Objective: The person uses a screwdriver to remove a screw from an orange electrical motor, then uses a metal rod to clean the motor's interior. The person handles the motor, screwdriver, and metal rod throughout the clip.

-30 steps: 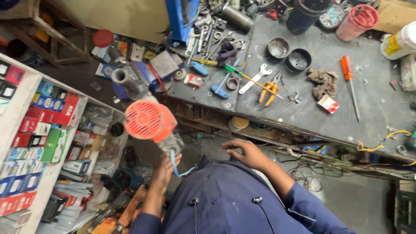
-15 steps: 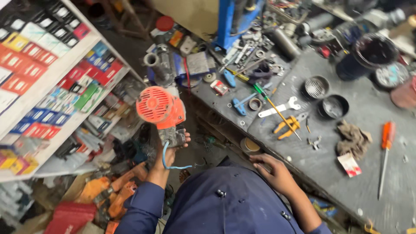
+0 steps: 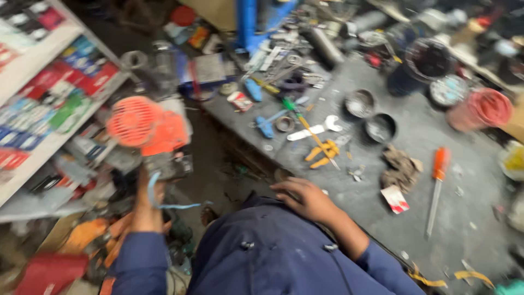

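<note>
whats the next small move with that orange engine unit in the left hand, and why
Probably set the orange engine unit down on the bare grey patch of the workbench. The left hand alone holds it up off to the side, a blue cord dangling, while the right hand rests empty at the bench edge.

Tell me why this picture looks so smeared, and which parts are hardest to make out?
Head view: motion blur streaks everything. The boxes on the shelf and the orange engine part in the left hand are worst. The right hand, orange screwdriver and grey bench read clearer. Light is dim and flat, without glare.
</note>
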